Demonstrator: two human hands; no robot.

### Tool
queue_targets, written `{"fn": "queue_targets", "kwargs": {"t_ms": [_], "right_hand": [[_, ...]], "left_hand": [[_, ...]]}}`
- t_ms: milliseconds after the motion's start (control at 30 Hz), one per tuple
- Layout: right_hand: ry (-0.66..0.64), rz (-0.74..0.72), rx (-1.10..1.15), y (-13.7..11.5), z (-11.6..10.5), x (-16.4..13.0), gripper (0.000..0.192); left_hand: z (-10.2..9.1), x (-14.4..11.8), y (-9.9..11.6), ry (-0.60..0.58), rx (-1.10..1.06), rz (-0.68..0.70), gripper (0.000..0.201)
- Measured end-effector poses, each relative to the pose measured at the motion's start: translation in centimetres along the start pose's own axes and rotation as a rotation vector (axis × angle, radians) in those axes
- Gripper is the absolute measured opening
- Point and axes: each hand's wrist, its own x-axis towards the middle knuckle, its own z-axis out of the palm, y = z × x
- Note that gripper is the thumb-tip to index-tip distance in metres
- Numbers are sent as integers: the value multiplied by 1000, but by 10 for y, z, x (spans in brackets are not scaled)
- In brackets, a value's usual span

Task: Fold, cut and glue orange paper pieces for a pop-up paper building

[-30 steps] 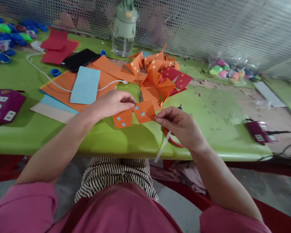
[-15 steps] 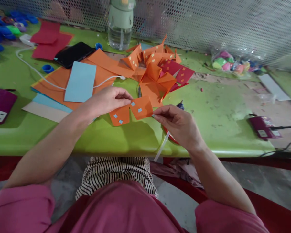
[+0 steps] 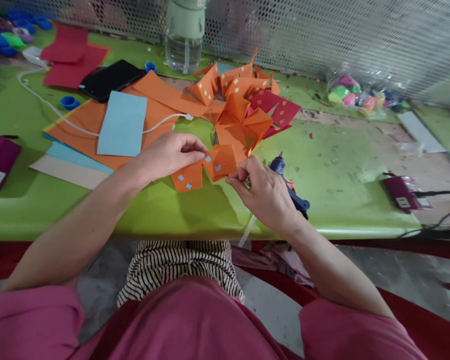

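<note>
Setting: green worktop (image 3: 165,210) with a perforated metal screen behind it; the person sits at its near edge.
Left hand (image 3: 165,156): fingers closed in a pinch on the upper middle of the folded orange paper piece (image 3: 204,168), which is held just above the worktop.
Right hand (image 3: 264,192): thumb and fingers pinched together at the right lower corner of the same piece; a white stick comes out under this hand, but I cannot tell if the hand grips it.
Paper piece: orange, with small light blue squares, between both hands and touching both.
Beside the right hand: blue glue gun (image 3: 290,190), lying on the worktop just behind the hand.
Further back: pile of folded orange and red papers (image 3: 243,105); to its left a light blue sheet (image 3: 122,124) on flat orange sheets, crossed by a white cable (image 3: 60,117).
Far edge: black phone (image 3: 108,80), water bottle (image 3: 183,35), bag of coloured pieces (image 3: 356,97).
</note>
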Motion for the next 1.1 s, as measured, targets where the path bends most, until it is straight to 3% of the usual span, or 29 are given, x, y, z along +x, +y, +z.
{"fn": "queue_targets", "kwargs": {"t_ms": [300, 600, 733, 867, 1000, 1100], "right_hand": [[-32, -90, -229, -3, 5, 3, 11], [-2, -65, -224, 0, 5, 5, 13], [41, -17, -116, 4, 5, 5, 16], [86, 54, 85, 13, 3, 6, 34], [144, 159, 356, 21, 0, -2, 54], [234, 239, 542, 21, -1, -15, 50]], "left_hand": [[2, 0, -2, -23, 4, -3, 23], [1, -1, 3, -42, 6, 2, 22], [0, -1, 2, -58, -30, -1, 21], [-1, -1, 0, -80, -77, 5, 21], [-2, -1, 0, -27, -101, -7, 21], [-2, -1, 1, 29, -165, -12, 20]]}}
